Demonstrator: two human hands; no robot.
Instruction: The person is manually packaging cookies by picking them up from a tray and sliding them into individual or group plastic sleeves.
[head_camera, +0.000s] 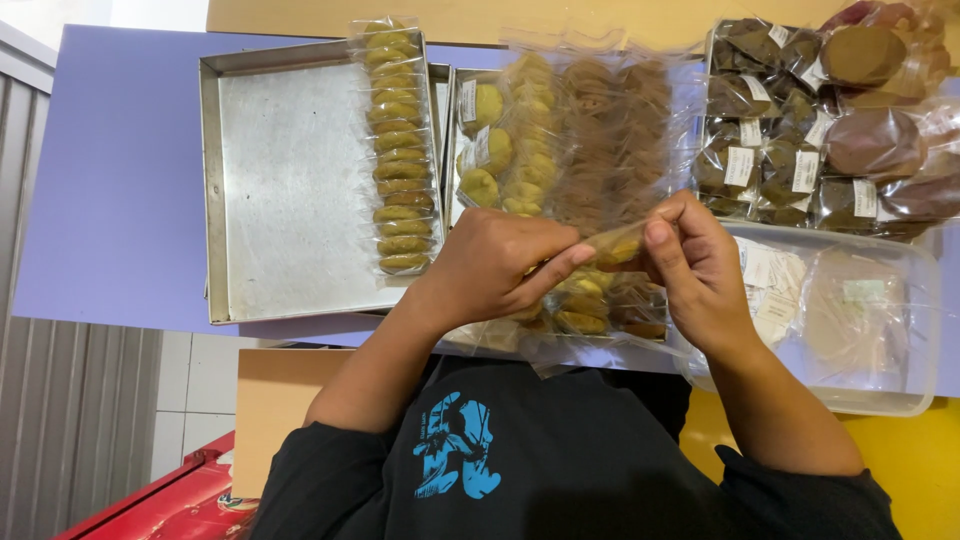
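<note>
Clear cellophane is the fiddly part here. Both hands are meeting right beside the metal tray (290, 190), just off its near right corner, and they're pinching 1 small clear sleeve (612, 246) with a yellowish cookie inside. The left hand (495, 265) is curling almost shut, thumb and forefinger stretching toward the sleeve's end, while the right hand (700, 270) is clamping the other end between thumb and fingers, the rest of the hand loosely folded.

My take on doing this bit well: keep the pinch on the film only, not on the cookie, since these look crumbly and a squeeze across the middle could probably crack it. Holding the 2 ends level should help the film flatten without wrinkles.

On the tray itself 1 long pack of greenish cookies (398, 150) is lying along its right edge. Just right of the tray more wrapped rows of cookies (580, 140) are piling up, pale green then brown, and farther right from it dark chocolate rounds with white labels (790, 130) are sitting in a heap. A clear plastic tub (905, 330) is resting well right of the tray, close against the right hand.
</note>
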